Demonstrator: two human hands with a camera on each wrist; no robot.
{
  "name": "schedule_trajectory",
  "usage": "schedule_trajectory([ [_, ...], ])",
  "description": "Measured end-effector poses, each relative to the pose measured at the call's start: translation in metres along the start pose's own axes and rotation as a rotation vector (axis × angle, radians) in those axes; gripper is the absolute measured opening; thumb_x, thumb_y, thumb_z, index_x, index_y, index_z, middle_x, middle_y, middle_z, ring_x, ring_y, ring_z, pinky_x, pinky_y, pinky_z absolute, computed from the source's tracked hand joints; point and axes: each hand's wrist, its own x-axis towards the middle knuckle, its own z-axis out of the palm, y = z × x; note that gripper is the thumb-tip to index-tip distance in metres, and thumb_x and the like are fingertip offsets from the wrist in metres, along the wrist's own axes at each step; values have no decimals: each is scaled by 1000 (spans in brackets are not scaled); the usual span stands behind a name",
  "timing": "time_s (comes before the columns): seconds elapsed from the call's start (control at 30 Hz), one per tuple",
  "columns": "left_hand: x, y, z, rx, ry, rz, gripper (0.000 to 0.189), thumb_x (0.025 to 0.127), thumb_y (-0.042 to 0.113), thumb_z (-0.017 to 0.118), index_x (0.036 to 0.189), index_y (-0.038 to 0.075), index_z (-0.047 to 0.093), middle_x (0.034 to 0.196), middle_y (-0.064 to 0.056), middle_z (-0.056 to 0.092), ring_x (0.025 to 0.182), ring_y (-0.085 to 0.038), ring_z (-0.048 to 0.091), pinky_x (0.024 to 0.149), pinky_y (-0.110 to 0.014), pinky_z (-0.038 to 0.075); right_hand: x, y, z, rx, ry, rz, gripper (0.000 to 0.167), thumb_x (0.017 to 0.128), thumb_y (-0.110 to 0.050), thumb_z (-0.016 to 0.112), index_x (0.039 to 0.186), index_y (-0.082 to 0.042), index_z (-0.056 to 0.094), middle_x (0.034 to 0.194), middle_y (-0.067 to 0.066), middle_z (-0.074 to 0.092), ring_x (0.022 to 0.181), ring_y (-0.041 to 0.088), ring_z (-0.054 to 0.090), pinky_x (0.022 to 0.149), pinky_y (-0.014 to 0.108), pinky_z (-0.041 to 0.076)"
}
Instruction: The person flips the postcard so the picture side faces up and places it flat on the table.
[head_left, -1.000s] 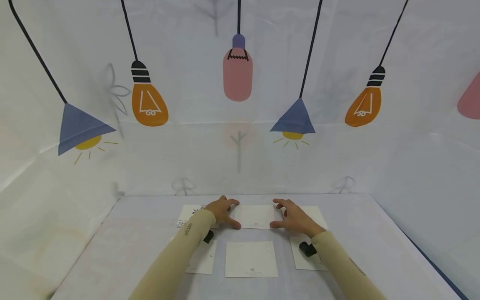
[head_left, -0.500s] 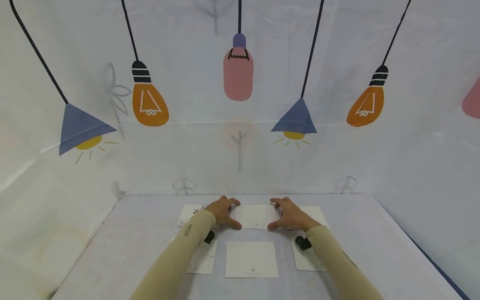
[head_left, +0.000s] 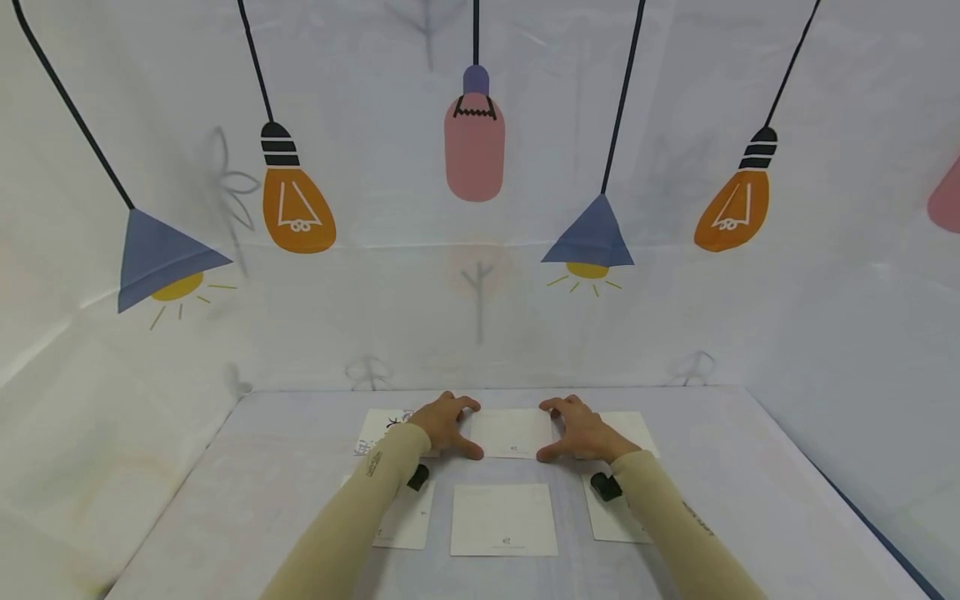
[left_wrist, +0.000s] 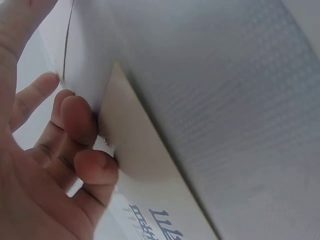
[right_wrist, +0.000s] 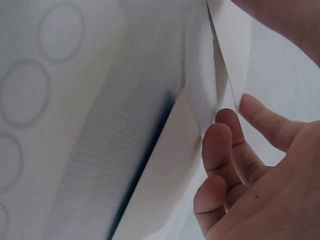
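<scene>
In the head view a blank white card (head_left: 512,433) lies at the middle of the back row, with a small dark mark near its lower edge. My left hand (head_left: 442,423) is at its left side, thumb and index finger spread toward the two corners. On the right side my right hand (head_left: 581,429) mirrors this. Both wrist views show an index fingertip at a card corner, the other fingers loosely bent. Under the left hand lies a card with dark drawing (head_left: 372,429); its edge runs beside the bent fingers. Another card (head_left: 633,429) is partly hidden by the right hand.
The front row has a middle card (head_left: 504,521), a left card (head_left: 405,521) and a right card (head_left: 611,517), the outer two partly under the forearms. White cloth covers the table (head_left: 247,492). A white curtain (head_left: 375,308) printed with lamps stands behind it.
My right hand has moved slightly left, its fingertips coming in to the middle card's right corners. The left hand has stayed in place. Nothing clearly differs over the last half second.
</scene>
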Motion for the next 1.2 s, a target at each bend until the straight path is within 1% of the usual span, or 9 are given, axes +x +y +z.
schedule_trajectory([
  [0.17, -4, 2, -2, -7, 22, 28, 95, 66, 47, 94, 148, 25, 50, 114, 1, 57, 100, -19, 58, 95, -44, 48, 2, -1, 1, -59, 36, -44, 89, 66, -35, 97, 140, -10, 54, 120, 9, 56, 106, 29, 56, 100, 59, 39],
  [0.27, -6, 4, -4, -11, 28, 39, 95, 68, 43, 94, 148, 23, 49, 115, 0, 59, 103, -21, 59, 98, -45, 47, 2, -2, 2, -80, 57, -60, 90, 66, -33, 97, 140, -8, 53, 117, 8, 57, 104, 28, 56, 100, 59, 37],
  [0.43, -6, 5, -6, -45, 41, 52, 92, 71, 39, 93, 149, 19, 49, 109, 0, 63, 97, -18, 58, 96, -44, 47, 0, -3, 4, -85, 74, -75, 91, 66, -31, 97, 141, -7, 51, 114, 7, 59, 102, 26, 55, 96, 56, 39],
  [0.57, -6, 8, -5, -111, 49, 59, 91, 73, 34, 93, 150, 16, 47, 101, 0, 63, 86, -16, 56, 89, -40, 47, -1, -4, 6, -82, 86, -75, 93, 67, -30, 97, 142, -7, 48, 112, 6, 59, 100, 24, 53, 94, 54, 39],
  [0.67, -7, 9, -4, -131, 57, 60, 90, 74, 32, 92, 150, 16, 47, 94, 0, 62, 79, -15, 54, 80, -37, 47, -2, -4, 8, -74, 96, -69, 93, 67, -29, 97, 143, -7, 47, 111, 6, 59, 98, 24, 53, 93, 54, 39],
  [0.83, -8, 7, -3, -115, 93, 43, 83, 79, 35, 89, 149, 17, 49, 82, 2, 61, 71, -15, 54, 71, -34, 45, -3, -4, 10, -44, 112, -62, 93, 66, -26, 97, 142, -8, 46, 108, 5, 59, 93, 22, 51, 90, 52, 40],
  [1.03, -7, 4, 1, -79, 138, 12, 71, 83, 41, 84, 144, 18, 55, 81, 6, 65, 71, -12, 56, 69, -33, 47, -5, -6, 11, -42, 132, -64, 93, 66, -24, 97, 141, -9, 45, 106, 4, 58, 91, 22, 50, 86, 48, 40],
  [1.1, -7, 4, 2, -105, 130, 11, 69, 86, 41, 82, 145, 18, 54, 76, 8, 68, 67, -12, 57, 67, -32, 47, -6, -7, 11, -42, 136, -62, 93, 66, -23, 97, 141, -10, 44, 106, 5, 57, 91, 23, 49, 86, 47, 41],
  [1.2, -6, 4, 4, -185, 103, 22, 65, 90, 36, 78, 145, 16, 52, 66, 9, 70, 57, -13, 59, 62, -31, 46, -7, -9, 11, -52, 152, -71, 94, 65, -23, 98, 140, -9, 43, 105, 6, 57, 90, 24, 49, 84, 47, 41],
])
